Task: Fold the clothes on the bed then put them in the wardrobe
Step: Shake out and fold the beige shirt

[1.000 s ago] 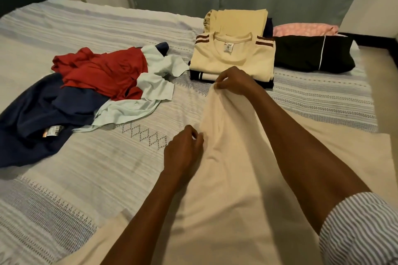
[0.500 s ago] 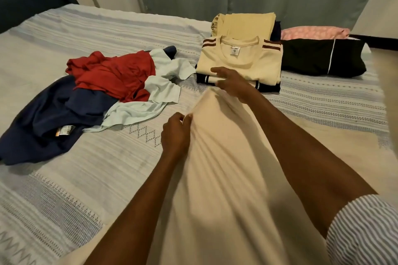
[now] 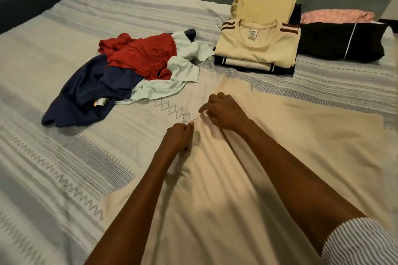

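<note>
- Both hands are down on the cream cloth, which lies spread over the near part of the bed, and that cloth is our landmark.
- Left hand: grip clamped, fingers and thumb pinching the cloth's left edge into a bunch.
- Right hand: fingers curled, pinching the same edge just beyond the left hand, the two almost touching.
- Creases run back from the pinch toward the person's striped sleeve.
- Beyond the cloth, to its left, an unfolded heap: navy garment, red garment on top, pale blue garment nearest the cloth.
- Straight beyond the cloth, a folded stack topped by a cream shirt with dark red stripes.
- Right of that stack, a folded black garment, with a pink garment behind it.
</note>
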`<state>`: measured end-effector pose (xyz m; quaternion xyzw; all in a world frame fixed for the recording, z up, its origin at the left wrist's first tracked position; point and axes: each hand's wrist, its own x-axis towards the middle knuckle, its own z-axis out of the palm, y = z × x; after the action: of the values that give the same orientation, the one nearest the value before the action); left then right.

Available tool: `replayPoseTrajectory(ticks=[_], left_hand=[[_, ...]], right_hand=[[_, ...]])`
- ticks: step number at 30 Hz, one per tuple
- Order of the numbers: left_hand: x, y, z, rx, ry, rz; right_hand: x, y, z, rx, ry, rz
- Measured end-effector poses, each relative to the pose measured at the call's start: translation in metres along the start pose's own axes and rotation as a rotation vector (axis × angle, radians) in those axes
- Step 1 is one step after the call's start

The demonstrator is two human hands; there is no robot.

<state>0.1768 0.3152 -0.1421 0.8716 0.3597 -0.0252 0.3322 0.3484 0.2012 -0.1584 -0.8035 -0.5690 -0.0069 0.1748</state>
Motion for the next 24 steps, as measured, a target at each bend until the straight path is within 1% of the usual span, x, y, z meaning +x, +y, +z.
replayPoseTrajectory(ticks=[1, 2, 4, 5, 7, 8, 9, 10, 11, 13, 14, 16, 17, 19, 21, 23, 24], left_hand=[[-0.004, -0.006, 0.004, 0.001, -0.014, 0.008], [-0.028, -0.021, -0.004, 0.016, -0.019, 0.004], [-0.036, -0.031, 0.001, 0.024, -0.071, 0.021], [-0.058, -0.04, -0.007, 0.036, -0.092, 0.02], [-0.061, -0.045, -0.001, 0.13, -0.144, 0.054], [-0.078, -0.052, -0.007, 0.192, -0.146, 0.09], [-0.08, -0.052, -0.004, 0.236, -0.131, 0.117], [-0.081, -0.051, 0.0, 0.22, -0.085, 0.142], [-0.094, -0.053, -0.007, 0.17, -0.026, 0.162], [-0.095, -0.05, -0.002, 0.032, 0.085, 0.162], [-0.102, -0.055, -0.009, -0.036, 0.123, 0.151], [-0.101, -0.059, -0.009, -0.106, 0.145, 0.096], [-0.105, -0.065, -0.015, -0.077, 0.141, 0.072], [-0.105, -0.074, -0.011, 0.12, 0.136, 0.029], [-0.107, -0.078, -0.007, 0.257, 0.13, -0.004], [-0.109, -0.074, -0.002, 0.292, 0.166, -0.006], [-0.111, -0.073, -0.001, 0.264, 0.202, -0.005]], right_hand=[[-0.002, -0.006, 0.002, 0.009, -0.038, -0.028], [-0.006, -0.03, -0.003, 0.025, -0.07, -0.078], [-0.008, -0.043, -0.003, 0.009, -0.184, -0.068], [-0.014, -0.065, -0.008, -0.026, -0.24, -0.083], [-0.016, -0.068, -0.003, -0.081, -0.298, -0.068], [-0.024, -0.084, -0.004, -0.11, -0.298, -0.063], [-0.027, -0.082, 0.0, -0.133, -0.292, -0.04], [-0.028, -0.081, 0.006, -0.133, -0.253, -0.009], [-0.032, -0.094, 0.003, -0.164, -0.211, 0.012], [-0.031, -0.093, 0.004, -0.19, -0.139, 0.084], [-0.03, -0.106, 0.001, -0.191, -0.091, 0.11], [-0.029, -0.108, 0.005, -0.145, -0.057, 0.173], [-0.028, -0.116, 0.005, -0.124, -0.05, 0.19], [-0.029, -0.114, 0.016, -0.084, -0.06, 0.203], [-0.033, -0.115, 0.02, -0.04, -0.088, 0.204], [-0.038, -0.109, 0.018, 0.01, -0.091, 0.217], [-0.041, -0.107, 0.017, 0.017, -0.092, 0.212]])
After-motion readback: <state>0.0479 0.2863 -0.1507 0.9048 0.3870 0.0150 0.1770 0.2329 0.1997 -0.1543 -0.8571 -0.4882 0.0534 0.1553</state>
